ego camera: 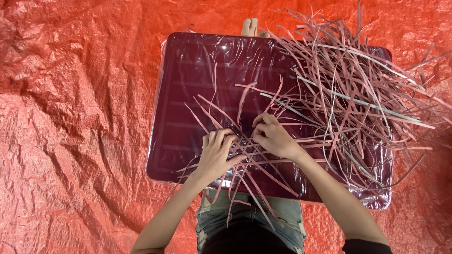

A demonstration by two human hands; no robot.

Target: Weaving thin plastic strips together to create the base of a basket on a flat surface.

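A dark maroon suitcase (197, 80) wrapped in clear plastic lies flat across my lap. Thin pink strips (348, 99) are heaped over its right half and spill past its edges. Several strips cross one another near the suitcase's front middle (245, 150). My left hand (215, 153) presses on these crossed strips with curled fingers. My right hand (273, 136) pinches the strips just to the right, its fingertips almost touching the left hand's.
A crumpled orange-red tarp (70, 117) covers the floor all around. My jeans (221, 221) show below the suitcase. Toes (250, 26) peek out beyond the suitcase's far edge. Loose strip ends hang over the near edge.
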